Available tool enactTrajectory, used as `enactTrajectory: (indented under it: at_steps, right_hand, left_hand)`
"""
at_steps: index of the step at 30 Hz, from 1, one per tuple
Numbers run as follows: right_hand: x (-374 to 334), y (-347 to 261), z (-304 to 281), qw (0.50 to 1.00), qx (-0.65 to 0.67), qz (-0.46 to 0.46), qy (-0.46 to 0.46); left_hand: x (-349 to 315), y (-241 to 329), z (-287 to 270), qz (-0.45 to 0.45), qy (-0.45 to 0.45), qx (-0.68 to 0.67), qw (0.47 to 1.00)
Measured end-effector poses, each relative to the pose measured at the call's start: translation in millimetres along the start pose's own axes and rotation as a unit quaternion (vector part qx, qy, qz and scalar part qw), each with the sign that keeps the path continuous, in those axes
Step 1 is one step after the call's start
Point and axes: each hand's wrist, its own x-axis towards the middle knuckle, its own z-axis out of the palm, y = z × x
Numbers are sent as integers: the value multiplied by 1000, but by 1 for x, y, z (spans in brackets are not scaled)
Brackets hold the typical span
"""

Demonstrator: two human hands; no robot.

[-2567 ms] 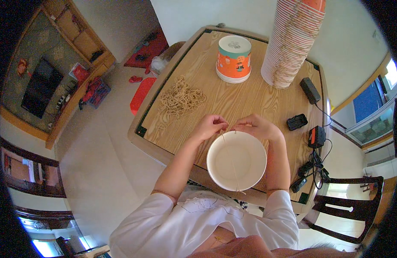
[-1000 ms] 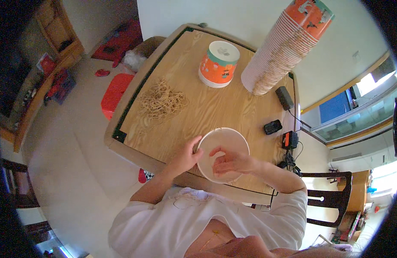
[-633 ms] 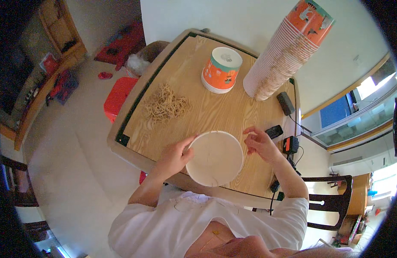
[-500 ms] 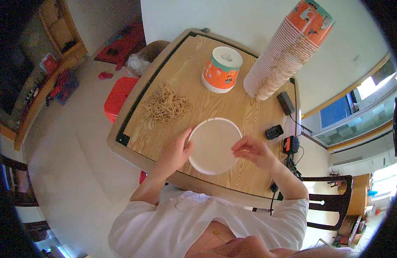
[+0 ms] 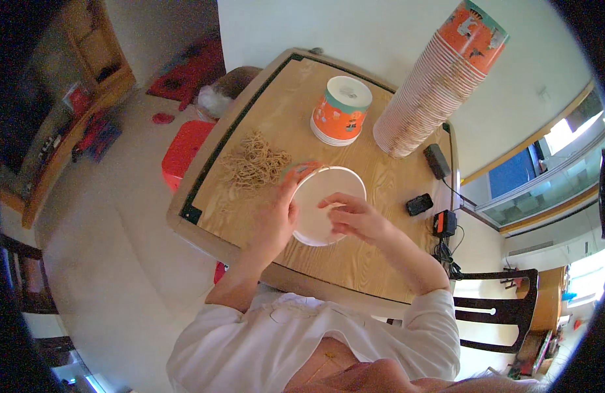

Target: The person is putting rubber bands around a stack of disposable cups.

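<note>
My left hand (image 5: 276, 216) is closed around the left side of an orange paper bucket (image 5: 309, 213), tilted so its white inside faces me. Over its mouth hovers my right hand (image 5: 358, 219), index finger stretched and the others loosely bent and apart; nothing shows in it. A thin tan strand appears on the bucket's far rim. Left of the bucket lies a tangled heap of thin tan strands (image 5: 256, 160); I cannot tell whether they are string or rubber bands. Beyond it stands a short upside-down stack of orange and green paper buckets (image 5: 341, 111).
A tall leaning stack of paper buckets (image 5: 423, 92), tan strands along its side, stands at the table's far right. Black adapters (image 5: 444, 223) with cables and a small black device (image 5: 419, 204) lie along the right edge. A red stool (image 5: 184, 154) and a dark chair (image 5: 499, 311) flank the table (image 5: 374, 262).
The bucket has tipped and moved slightly farther from me, showing its orange outer side. My right hand has moved left from the rim to over the mouth, its fingers spreading.
</note>
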Motion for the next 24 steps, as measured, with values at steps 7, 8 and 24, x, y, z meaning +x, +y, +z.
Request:
enactTrajectory:
  at_steps: [7,8,24]
  right_hand:
    - [-30,-2,-53,981,-44,-82,171]
    - [-28,3,-62,980,-42,-95,171]
    - [-86,-60,-99,978,-112,-148,90]
  left_hand:
    - [-8,-13,-19,48,-45,31,997]
    - [-8,-11,-20,51,-46,31,997]
    - [43,51,-12,167,-25,-97,981]
